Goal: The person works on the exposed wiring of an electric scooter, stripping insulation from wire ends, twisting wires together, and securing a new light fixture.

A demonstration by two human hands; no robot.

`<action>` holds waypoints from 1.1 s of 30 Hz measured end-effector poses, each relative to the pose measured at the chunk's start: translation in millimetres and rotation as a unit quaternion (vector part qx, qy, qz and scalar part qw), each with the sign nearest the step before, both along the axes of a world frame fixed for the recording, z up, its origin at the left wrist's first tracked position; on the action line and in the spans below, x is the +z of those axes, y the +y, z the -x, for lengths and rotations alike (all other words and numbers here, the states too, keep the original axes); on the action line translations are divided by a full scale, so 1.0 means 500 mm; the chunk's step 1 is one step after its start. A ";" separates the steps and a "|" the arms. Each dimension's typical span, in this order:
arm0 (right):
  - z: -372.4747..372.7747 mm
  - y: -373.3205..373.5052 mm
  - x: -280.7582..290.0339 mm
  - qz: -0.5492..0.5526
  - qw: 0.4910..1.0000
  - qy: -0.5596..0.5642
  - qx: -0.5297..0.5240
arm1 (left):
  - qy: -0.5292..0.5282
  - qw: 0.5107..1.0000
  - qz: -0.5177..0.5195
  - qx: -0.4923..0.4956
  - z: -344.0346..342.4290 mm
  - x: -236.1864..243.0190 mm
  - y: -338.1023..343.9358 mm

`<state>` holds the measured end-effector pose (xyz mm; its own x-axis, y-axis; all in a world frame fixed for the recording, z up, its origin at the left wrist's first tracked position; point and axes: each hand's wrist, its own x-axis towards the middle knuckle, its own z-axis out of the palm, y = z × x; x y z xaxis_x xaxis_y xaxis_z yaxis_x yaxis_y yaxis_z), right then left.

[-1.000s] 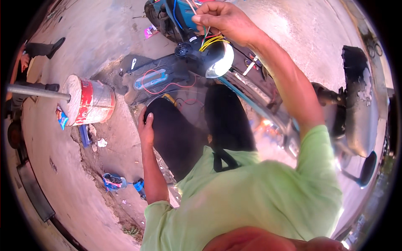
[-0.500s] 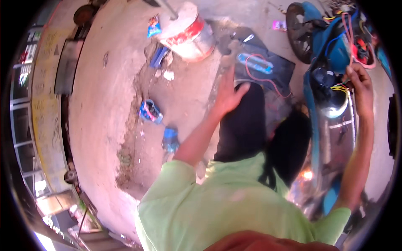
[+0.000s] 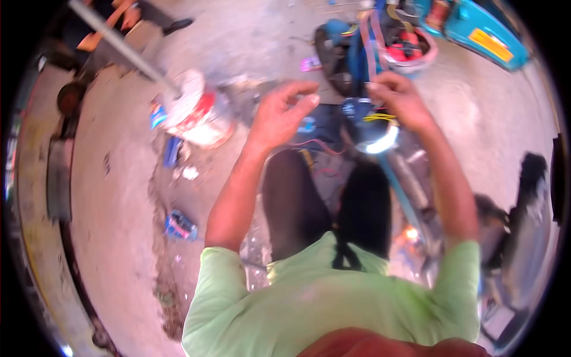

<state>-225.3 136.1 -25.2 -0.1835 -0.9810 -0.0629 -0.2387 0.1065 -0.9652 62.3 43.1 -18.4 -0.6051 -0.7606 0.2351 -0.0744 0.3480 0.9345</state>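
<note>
My right hand (image 3: 399, 101) pinches thin wires at the front of a blue two-wheeler, just above its round headlight (image 3: 380, 143). Yellow wires (image 3: 380, 117) bunch under those fingers, and the fingertips are blurred. Left of it, my left hand (image 3: 279, 116) is raised with bent fingers and the thumb apart, holding nothing. Beyond my knees, a pink-red wire (image 3: 321, 143) crosses a dark mat (image 3: 328, 122). A blue object (image 3: 306, 125) on that mat is partly hidden by my left hand.
A red-and-white round base (image 3: 199, 113) carries a slanting pole (image 3: 125, 44) at left. Blue scraps and a blue packet (image 3: 180, 225) litter the ground. A pink-rimmed container (image 3: 413, 53) and teal panel (image 3: 485, 35) lie ahead. Another person (image 3: 119, 27) sits at far left.
My view has swung right, so the two-wheeler sits nearer the middle. My left hand has risen off my knee toward the wires. My right hand stays at the wires.
</note>
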 end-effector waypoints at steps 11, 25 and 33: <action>0.000 0.045 -0.011 0.075 0.997 -0.001 0.001 | 0.010 0.977 -0.191 -0.093 0.229 -0.036 0.015; -0.021 0.068 -0.003 0.063 0.983 0.115 -0.126 | 0.039 0.991 -0.124 -0.039 0.280 -0.061 0.038; 0.012 0.090 0.000 0.158 0.965 0.091 -0.191 | 0.055 0.989 -0.140 0.011 0.267 -0.061 0.018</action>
<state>-231.1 181.1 -25.0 -0.5156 -0.8044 0.2953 -0.4080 -0.0726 -0.9101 -71.1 52.1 -48.7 -0.5700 -0.8180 0.0771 0.0282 0.0743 0.9968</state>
